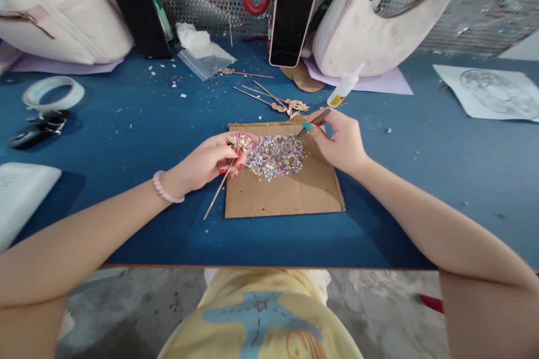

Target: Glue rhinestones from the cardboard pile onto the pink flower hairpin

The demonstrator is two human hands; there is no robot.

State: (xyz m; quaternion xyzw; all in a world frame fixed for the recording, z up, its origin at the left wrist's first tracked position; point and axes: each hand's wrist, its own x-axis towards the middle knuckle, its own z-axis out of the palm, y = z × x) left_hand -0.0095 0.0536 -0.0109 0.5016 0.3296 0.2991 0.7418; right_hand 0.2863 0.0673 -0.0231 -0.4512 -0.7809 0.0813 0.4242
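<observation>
My left hand (213, 160) is closed on a hairpin (219, 189), its long metal stick slanting down toward me. The pin's ornate head, set with pink stones, shows above my fingertips. In my right hand (339, 137) is a pair of tweezers (319, 118), pinched between thumb and fingers. Their tips reach down to the upper right edge of a heap of small rhinestones (275, 157). Whether a stone sits between the tips is too small to tell. The heap lies on a cardboard sheet (290, 196) between my hands.
Beyond the cardboard lie several more hairpins (278, 105) and a glue bottle (345, 87). A phone (293, 19) stands at the back between two bags, a backpack (63, 11) and a handbag (349, 39). A tape roll (53, 93) and keys (40, 128) lie left; a printed sheet (488, 92) lies right.
</observation>
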